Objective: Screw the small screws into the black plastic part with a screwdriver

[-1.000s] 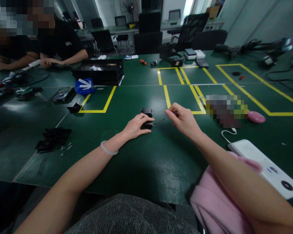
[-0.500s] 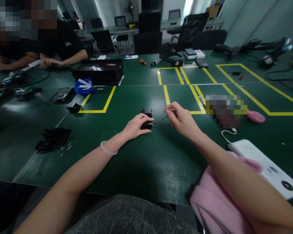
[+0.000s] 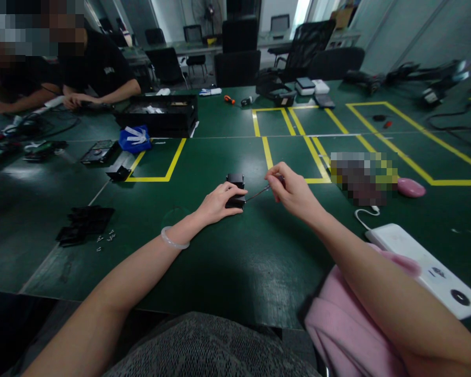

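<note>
Directions from the black block, twelve being straight away from you; your left hand [image 3: 215, 204], thumb and fingers clasped around the black block [image 3: 235, 179], which lies on the green table [image 3: 220, 277] in front of you; your right hand [image 3: 294, 192], at three o'clock, fingers closed round the partly hidden handle of a thin-shafted tool [image 3: 258, 195]; the tip reaches the block's right side, though whether it sits in a screw is too small to tell.

Further out: one pale bangle [image 3: 175, 239], on your left wrist; loose small screws [image 3: 110, 235], between eight and nine o'clock; dark parts [image 3: 90, 217], one heap, near nine, just beside the screws; one blue bundle [image 3: 135, 139], at ten; one black box [image 3: 159, 123], between ten and eleven, small contents inside; one orange-handled tool [image 3: 230, 99], at twelve, well apart; one pink oval item [image 3: 411, 187], at three; one white slab [image 3: 416, 256], between three and four; pink cloth [image 3: 345, 314], between four and five, below your right forearm.
</note>
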`<state>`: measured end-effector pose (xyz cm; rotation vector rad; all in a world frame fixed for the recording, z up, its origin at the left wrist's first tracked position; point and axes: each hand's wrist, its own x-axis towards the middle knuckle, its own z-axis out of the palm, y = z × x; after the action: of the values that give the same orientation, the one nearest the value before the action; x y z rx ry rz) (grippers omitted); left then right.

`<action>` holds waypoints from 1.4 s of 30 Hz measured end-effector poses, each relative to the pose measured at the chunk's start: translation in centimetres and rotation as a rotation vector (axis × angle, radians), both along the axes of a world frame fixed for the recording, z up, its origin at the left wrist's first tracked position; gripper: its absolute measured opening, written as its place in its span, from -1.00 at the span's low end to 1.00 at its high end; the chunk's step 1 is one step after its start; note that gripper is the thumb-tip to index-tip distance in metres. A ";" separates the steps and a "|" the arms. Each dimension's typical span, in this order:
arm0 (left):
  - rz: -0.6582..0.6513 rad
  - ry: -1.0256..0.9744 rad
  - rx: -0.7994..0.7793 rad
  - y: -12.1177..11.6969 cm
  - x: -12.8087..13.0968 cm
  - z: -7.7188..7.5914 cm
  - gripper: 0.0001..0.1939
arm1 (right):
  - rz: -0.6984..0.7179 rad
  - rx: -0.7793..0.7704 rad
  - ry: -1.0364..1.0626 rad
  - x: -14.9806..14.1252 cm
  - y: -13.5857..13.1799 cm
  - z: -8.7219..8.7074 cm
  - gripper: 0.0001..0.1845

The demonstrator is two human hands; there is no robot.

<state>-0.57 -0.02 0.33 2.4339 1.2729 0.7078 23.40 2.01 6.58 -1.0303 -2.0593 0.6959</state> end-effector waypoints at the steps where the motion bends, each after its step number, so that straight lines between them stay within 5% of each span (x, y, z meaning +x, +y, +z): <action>1: 0.000 0.002 0.001 0.0 0.0 0.0 -0.50 | -0.011 0.014 -0.011 0.0 0.0 0.0 -0.82; 4: 0.002 0.012 0.002 0.0 0.0 0.1 -0.50 | -0.025 0.029 -0.029 0.0 -0.1 0.0 -0.74; 9: 0.011 0.013 0.000 -0.1 0.1 0.2 -0.50 | -0.010 0.033 -0.008 0.0 -0.2 0.1 -0.94; 15: 0.000 -0.004 0.007 0.0 0.0 0.0 -0.51 | -0.037 0.045 -0.053 0.1 -0.1 0.0 -0.74; 20: 0.002 -0.001 -0.002 0.0 0.0 0.0 -0.50 | -0.010 0.024 -0.019 0.0 -0.2 0.0 -0.94; 26: 0.003 0.003 -0.004 0.0 0.0 0.1 -0.50 | -0.034 0.055 -0.080 0.0 -0.2 0.2 -0.74; 32: 0.001 -0.004 -0.006 0.0 0.0 0.2 -0.51 | 0.009 0.005 -0.015 -0.1 -0.1 0.2 -0.90; 38: 0.005 0.008 0.001 0.0 0.0 0.1 -0.50 | -0.070 -0.017 -0.031 0.3 0.6 -0.3 -0.77; 42: -0.002 0.003 0.009 0.1 0.0 0.0 -0.50 | 0.006 -0.086 0.006 0.2 0.5 -0.3 -0.93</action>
<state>-0.55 0.04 0.31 2.4443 1.2708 0.7113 23.65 2.50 6.24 -1.0689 -2.0431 0.7960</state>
